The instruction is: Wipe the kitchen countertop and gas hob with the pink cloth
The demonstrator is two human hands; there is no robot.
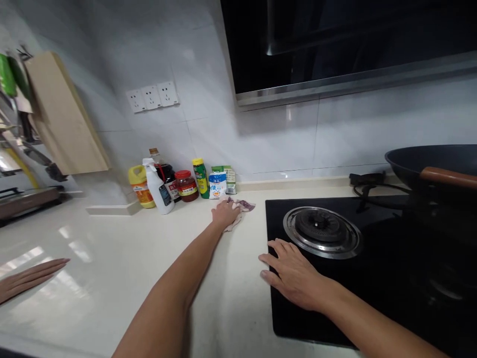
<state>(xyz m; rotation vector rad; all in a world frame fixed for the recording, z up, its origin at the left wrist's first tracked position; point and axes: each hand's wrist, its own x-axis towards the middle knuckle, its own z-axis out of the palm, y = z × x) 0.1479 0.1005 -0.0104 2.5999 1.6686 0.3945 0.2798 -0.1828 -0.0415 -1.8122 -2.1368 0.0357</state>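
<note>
My left hand point(224, 214) reaches far across the white countertop point(149, 258) and presses on a crumpled cloth point(246, 205) with dark purplish patches. Part of the cloth is hidden under the palm and fingers. Just beyond it stand a blue-and-white packet point(217, 186) and a green shaker with a yellow lid point(201, 179). My right hand point(292, 273), fingers apart, rests at the left edge of the black glass cooktop point(372, 298), in front of the round burner point(322, 231). It holds nothing.
Along the wall stand a red-lidded jar point(186, 186), a dark sauce bottle point(166, 174), a white spray bottle point(159, 191) and a yellow jug point(141, 189). A wok point(406, 166) sits at the right under the range hood point(335, 44). Another person's hand point(33, 279) lies at left.
</note>
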